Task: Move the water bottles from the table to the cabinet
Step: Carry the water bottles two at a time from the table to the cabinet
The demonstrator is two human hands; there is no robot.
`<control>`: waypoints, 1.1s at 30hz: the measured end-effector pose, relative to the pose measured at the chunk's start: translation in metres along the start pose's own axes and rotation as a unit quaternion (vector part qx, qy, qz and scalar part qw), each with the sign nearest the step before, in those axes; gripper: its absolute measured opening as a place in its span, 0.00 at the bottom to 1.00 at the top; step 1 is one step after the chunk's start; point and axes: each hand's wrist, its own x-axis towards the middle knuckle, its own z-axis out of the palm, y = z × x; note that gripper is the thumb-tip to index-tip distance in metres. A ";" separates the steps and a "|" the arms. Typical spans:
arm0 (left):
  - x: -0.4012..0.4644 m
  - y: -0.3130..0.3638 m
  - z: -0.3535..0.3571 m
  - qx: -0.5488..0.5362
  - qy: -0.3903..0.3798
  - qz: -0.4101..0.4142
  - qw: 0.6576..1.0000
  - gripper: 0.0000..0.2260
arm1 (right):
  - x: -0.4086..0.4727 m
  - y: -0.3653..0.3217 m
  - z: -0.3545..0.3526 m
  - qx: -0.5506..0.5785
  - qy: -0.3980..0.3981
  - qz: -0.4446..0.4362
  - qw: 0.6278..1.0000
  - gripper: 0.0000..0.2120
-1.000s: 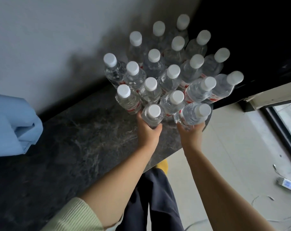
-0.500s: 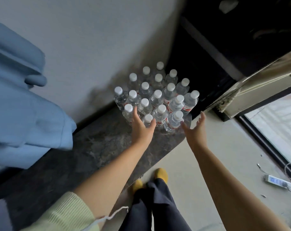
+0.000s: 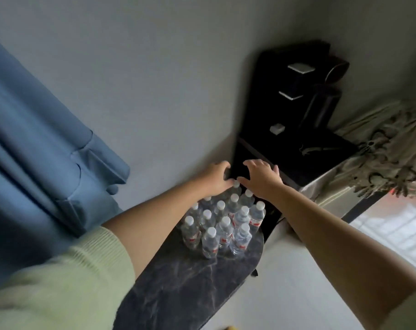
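Several clear water bottles with white caps and red labels stand packed together at the far end of the dark marble table. Right behind them is the black cabinet. My left hand reaches over the farthest bottles with its fingers bent down; whether it grips one is hidden. My right hand hovers beside it, in front of the cabinet, fingers spread and bent, with nothing seen in it. One bottle cap shows between the two hands.
A blue cloth hangs along the wall at the left. On the cabinet stand a dark cylinder and small white objects. A patterned cloth lies at the right, above a bright window.
Both hands have let go of the two nearest bottles and reached forward over the group to its far side, by the cabinet. The view has lifted and pulled back.
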 end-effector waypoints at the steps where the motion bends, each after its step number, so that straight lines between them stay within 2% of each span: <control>1: -0.001 0.003 -0.004 0.018 0.005 0.000 1.000 0.25 | -0.001 -0.006 -0.002 -0.019 -0.006 -0.001 1.000 0.28; 4: -0.008 0.002 -0.011 0.069 0.013 -0.013 0.997 0.25 | -0.004 -0.018 -0.001 -0.056 -0.031 0.002 0.998 0.28; 11: -0.043 -0.023 -0.027 0.101 0.044 -0.071 0.991 0.24 | 0.002 -0.044 0.000 -0.104 -0.059 -0.049 0.992 0.27; 14: -0.062 -0.040 -0.036 0.096 0.058 -0.120 0.986 0.24 | 0.009 -0.065 -0.002 -0.125 -0.064 -0.102 0.985 0.26; 18: -0.093 -0.051 -0.044 0.105 0.114 -0.194 0.969 0.24 | 0.017 -0.096 0.001 -0.160 -0.049 -0.208 0.964 0.26; 27: -0.223 -0.065 0.008 0.053 0.168 -0.417 0.892 0.22 | -0.035 -0.168 0.051 -0.171 -0.114 -0.431 0.879 0.25; 31: -0.308 -0.053 0.040 0.065 0.186 -0.490 0.849 0.18 | -0.094 -0.202 0.077 -0.186 -0.150 -0.532 0.812 0.24; 33: -0.350 -0.042 0.055 0.059 0.195 -0.527 0.825 0.19 | -0.130 -0.216 0.089 -0.188 -0.165 -0.571 0.782 0.23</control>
